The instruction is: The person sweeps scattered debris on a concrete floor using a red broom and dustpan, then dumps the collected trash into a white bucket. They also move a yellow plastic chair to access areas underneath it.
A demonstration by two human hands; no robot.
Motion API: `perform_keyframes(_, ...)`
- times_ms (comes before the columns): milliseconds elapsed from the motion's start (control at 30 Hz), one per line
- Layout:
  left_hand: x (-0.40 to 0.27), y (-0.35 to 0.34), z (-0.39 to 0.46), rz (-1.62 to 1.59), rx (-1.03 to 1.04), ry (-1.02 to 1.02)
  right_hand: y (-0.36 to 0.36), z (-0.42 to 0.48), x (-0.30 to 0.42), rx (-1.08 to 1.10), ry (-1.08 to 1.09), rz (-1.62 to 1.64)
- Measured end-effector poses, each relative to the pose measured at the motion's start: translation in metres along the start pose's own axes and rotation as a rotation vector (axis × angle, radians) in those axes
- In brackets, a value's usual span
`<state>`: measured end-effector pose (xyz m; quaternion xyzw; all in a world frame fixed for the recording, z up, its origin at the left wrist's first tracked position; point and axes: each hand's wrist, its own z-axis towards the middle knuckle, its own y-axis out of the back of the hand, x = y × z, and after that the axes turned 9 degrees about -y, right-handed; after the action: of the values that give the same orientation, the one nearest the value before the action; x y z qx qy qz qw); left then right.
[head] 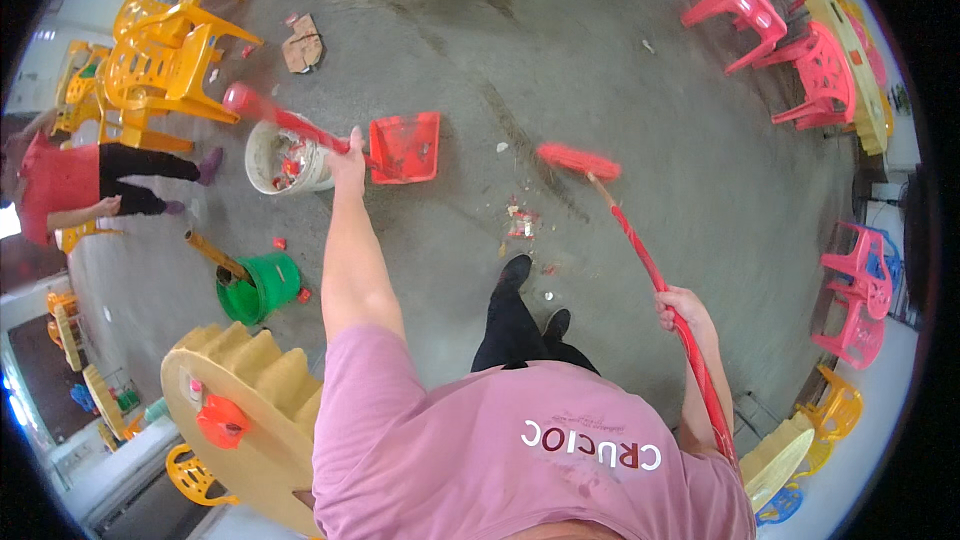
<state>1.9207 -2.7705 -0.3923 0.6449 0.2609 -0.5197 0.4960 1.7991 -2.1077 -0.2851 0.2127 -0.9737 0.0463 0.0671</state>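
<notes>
My left hand is closed around the red handle of a long-handled dustpan. The handle slants toward me over a white bucket with trash in it. The dustpan's scoop is at the floor, with some dirt inside. In my right hand is the red-wrapped stick of a broom. Its red bristle head is blurred and lies beyond a small pile of litter. The litter is in front of my shoes, apart from both the broom head and the scoop.
A green bucket with a bamboo-like pole stands at left. Behind it is a person in a red shirt. Yellow chairs, pink chairs and a cloth-covered round table surround the floor. Flattened cardboard lies ahead.
</notes>
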Motion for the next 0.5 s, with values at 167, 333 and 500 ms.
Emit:
perform_keyframes(167, 0.030, 0.076, -0.097, -0.102, 0.059, 0.167, -0.043, -0.056, 0.032, -0.055, 0.126, -0.308)
perform_keyframes(333, -0.008, 0.149, -0.218, -0.193, -0.080, 0.232, -0.094, 0.021, 0.089, 0.114, 0.266, -0.488)
perform_keyframes(500, -0.038, 0.186, -0.323, -0.210, -0.206, 0.300, -0.176, 0.115, 0.126, 0.234, 0.288, -0.691)
